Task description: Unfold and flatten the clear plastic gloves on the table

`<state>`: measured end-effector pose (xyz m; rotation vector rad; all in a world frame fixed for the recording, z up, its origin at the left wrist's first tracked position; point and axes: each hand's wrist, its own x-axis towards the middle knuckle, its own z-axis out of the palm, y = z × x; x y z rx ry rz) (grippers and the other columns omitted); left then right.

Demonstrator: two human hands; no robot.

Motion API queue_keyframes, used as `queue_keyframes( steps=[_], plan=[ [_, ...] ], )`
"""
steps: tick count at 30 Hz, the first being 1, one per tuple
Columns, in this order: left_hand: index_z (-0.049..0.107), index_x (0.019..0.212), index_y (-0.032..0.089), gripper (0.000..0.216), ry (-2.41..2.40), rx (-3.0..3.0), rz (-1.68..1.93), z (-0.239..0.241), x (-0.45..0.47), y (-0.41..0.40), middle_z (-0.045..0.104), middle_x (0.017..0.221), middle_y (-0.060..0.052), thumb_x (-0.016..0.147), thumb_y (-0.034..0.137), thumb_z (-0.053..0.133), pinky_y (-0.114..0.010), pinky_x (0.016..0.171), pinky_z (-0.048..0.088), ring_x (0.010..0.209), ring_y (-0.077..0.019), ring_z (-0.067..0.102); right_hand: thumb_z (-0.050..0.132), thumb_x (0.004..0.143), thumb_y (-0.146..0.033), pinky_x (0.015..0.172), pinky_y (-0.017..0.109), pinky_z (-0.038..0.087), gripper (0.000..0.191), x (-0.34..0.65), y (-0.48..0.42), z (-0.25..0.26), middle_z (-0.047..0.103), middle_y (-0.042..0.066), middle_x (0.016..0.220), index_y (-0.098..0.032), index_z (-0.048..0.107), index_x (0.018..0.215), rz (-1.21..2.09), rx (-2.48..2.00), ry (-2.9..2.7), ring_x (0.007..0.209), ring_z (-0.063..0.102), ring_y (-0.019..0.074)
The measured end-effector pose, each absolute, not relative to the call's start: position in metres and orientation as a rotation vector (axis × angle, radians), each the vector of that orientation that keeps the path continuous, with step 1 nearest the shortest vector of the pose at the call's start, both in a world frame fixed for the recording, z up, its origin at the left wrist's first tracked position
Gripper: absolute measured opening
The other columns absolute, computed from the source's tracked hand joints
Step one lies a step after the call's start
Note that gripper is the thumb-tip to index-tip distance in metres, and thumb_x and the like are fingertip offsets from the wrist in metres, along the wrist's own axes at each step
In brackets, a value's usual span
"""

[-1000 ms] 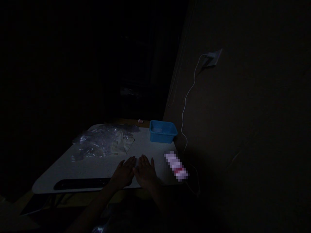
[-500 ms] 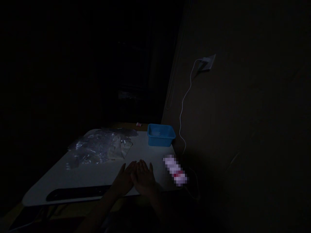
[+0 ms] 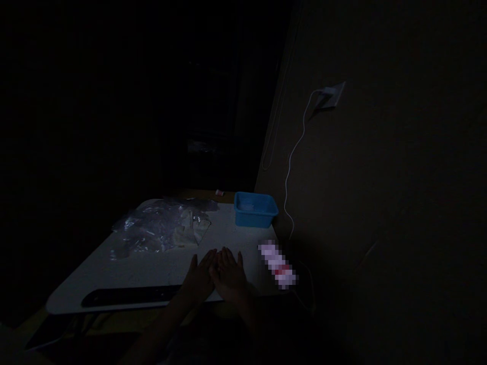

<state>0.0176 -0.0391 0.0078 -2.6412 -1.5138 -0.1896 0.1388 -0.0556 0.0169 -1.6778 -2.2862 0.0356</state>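
Note:
The room is very dark. My left hand (image 3: pixel 198 278) and my right hand (image 3: pixel 230 275) lie flat, palms down, side by side on the near edge of a white table (image 3: pixel 152 266), fingers stretched out and touching each other. Neither hand holds anything. A heap of clear plastic bags (image 3: pixel 160 228) lies beyond my left hand. A blue plastic tub (image 3: pixel 254 209) stands at the far right corner. A blurred white and red object (image 3: pixel 277 264) lies right of my right hand.
A long black strip (image 3: pixel 129 295) lies along the table's front edge, left of my hands. A wall rises at the right with a white plug (image 3: pixel 330 95) and a cable (image 3: pixel 291 162) hanging down. A small pink object (image 3: pixel 219 192) sits behind the table.
My hands have stayed flat together on the table, drawing slightly nearer the edge. The view has shifted a little from head movement.

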Motion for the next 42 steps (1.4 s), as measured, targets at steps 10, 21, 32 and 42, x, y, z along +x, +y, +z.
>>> queue_keyframes(
  steps=[10, 21, 32, 42],
  plan=[
    [0.031, 0.133, 0.017, 0.053, -1.565, -2.655, -0.134, 0.016, 0.019, -0.043, 0.027, 0.141, -0.011, 0.080, 0.020, 0.031, -0.054, 0.101, 0.019, 0.130, -0.0235, 0.023, 0.009, 0.090, -0.045, 0.105, 0.048, 0.006, 0.058, 0.138, -0.056, 0.019, 0.028, 0.011, 0.140, -0.013, 0.031, 0.134, 0.034, -1.693, -2.292, 0.132, 0.017, 0.0196],
    [0.031, 0.133, 0.017, 0.052, -1.558, -2.616, -0.180, 0.017, 0.019, -0.046, 0.030, 0.140, -0.010, 0.081, 0.019, 0.030, -0.051, 0.100, 0.022, 0.129, -0.0221, 0.026, 0.011, 0.090, -0.044, 0.104, 0.050, 0.009, 0.058, 0.140, -0.055, 0.015, 0.030, 0.012, 0.139, -0.011, 0.032, 0.133, -0.019, -1.690, -2.307, 0.131, 0.019, 0.0209],
    [0.033, 0.132, 0.014, 0.052, -1.547, -2.617, -0.226, 0.013, 0.018, -0.044, 0.032, 0.138, -0.012, 0.081, 0.021, 0.030, -0.053, 0.099, 0.024, 0.127, -0.0238, 0.029, 0.016, 0.090, -0.043, 0.103, 0.051, 0.011, 0.055, 0.139, -0.055, 0.016, 0.030, 0.012, 0.139, -0.012, 0.035, 0.131, 0.031, -1.669, -2.296, 0.131, 0.020, 0.0221],
    [0.036, 0.130, 0.012, 0.047, -1.533, -2.614, -0.334, 0.013, 0.019, -0.043, 0.034, 0.137, -0.012, 0.086, 0.025, 0.024, -0.054, 0.097, 0.025, 0.126, -0.0231, 0.032, 0.049, 0.076, -0.014, 0.080, 0.024, 0.043, 0.028, 0.167, -0.001, 0.060, 0.062, 0.010, 0.107, -0.015, 0.062, 0.100, 0.713, -1.917, -1.927, 0.098, 0.057, 0.0172]
  ],
)
